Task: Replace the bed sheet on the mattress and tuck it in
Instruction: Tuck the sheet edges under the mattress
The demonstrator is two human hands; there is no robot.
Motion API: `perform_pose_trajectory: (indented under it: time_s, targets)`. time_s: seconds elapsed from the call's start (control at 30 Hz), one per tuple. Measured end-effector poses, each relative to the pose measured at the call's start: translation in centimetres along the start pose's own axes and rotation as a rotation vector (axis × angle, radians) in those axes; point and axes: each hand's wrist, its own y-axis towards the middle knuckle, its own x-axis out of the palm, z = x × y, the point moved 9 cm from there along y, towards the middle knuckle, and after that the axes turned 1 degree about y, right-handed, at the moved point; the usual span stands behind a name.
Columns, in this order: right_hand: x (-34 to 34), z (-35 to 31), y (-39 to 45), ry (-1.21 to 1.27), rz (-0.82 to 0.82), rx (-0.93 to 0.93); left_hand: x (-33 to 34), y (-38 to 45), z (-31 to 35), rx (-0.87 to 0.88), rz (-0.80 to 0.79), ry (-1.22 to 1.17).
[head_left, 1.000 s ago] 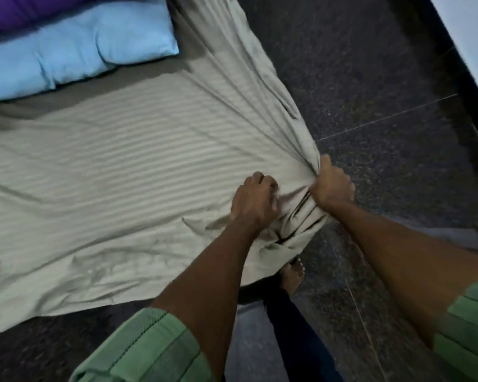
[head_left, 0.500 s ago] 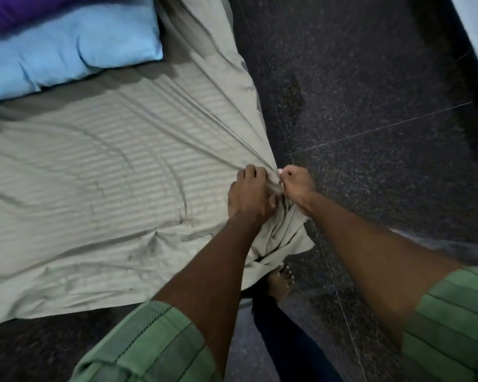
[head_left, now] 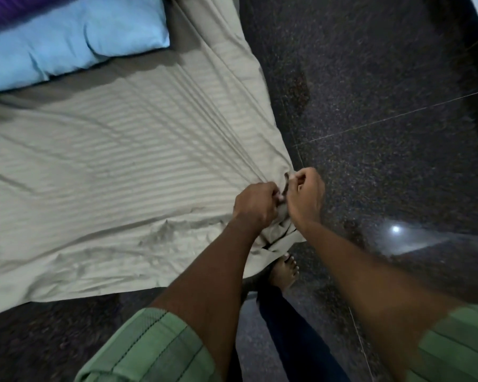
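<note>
A pale grey-beige bed sheet [head_left: 116, 172] with faint woven tone-on-tone stripes spreads left of both hands. Beyond it, up and left of the hands, lies a light blue pillow [head_left: 66, 42], with a purple pillow [head_left: 17, 9] at the far corner. To the right of the hands, the floor [head_left: 384, 78] is dark speckled stone with thin pale joint lines. Below the hands, green striped sleeves [head_left: 155, 351] and dark navy trousers [head_left: 295, 346] show.
</note>
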Motion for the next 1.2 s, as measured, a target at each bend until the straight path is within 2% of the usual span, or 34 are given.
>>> perform_pose_trajectory:
  time_s: [0.1, 0.17, 0.23, 0.4, 0.53, 0.63, 0.73, 0.87, 0.9, 0.97, 1.07, 1.2]
  targets:
    - [-1.8, -2.1, -3.9, -0.220, 0.085, -0.209, -0.2, -1.0, -0.3, 0.043, 0.016, -0.082]
    - [-1.0, -3.4, -6.7, -0.341, -0.009, -0.404, -1.0, -2.6, -0.9, 0.095, 0.102, -0.043]
    - [0.7, -3.6, -9.2, -0.415, -0.136, -0.552, -1.6, -4.8, -2.8, 0.102, 0.190, 0.097]
    - [3.3, -1.9, -12.0, -0.597, -0.374, -0.665, -1.6, -10.0, -8.8, 0.109, 0.281, 0.280]
    - [3.7, -1.6, -11.8, -0.665, -0.390, -0.784, -0.7, -10.2, -10.2, 0.081, 0.289, 0.367]
    - [3.5, -2.3, -11.8, -0.592, -0.358, -0.895, 0.0, -10.5, -9.6, 0.071, 0.272, 0.295]
    - [2.6, -0.9, -12.1, -0.530, -0.369, -0.879, 0.2, -11.0, -10.2, -0.001, 0.205, 0.202]
    - [1.8, 0.5, -11.4, -0.624, -0.358, -0.740, 2.7, -11.6, -9.6, 0.129, -0.078, 0.295]
    - [1.9, -0.5, -11.3, -0.616, -0.336, -0.696, 3.0, -12.1, -9.7, 0.135, -0.104, 0.286]
    - [2.4, -3.3, -11.9, -0.559, -0.308, -0.666, 2.3, -13.1, -9.7, 0.099, -0.009, 0.189]
    - [5.2, -8.4, -15.1, -0.486, -0.315, -0.782, -0.2, -14.6, -10.9, 0.043, 0.232, 0.078]
    - [11.0, -12.5, -19.4, -0.444, -0.336, -0.810, -3.7, -16.2, -16.8, -0.029, 0.428, 0.057]
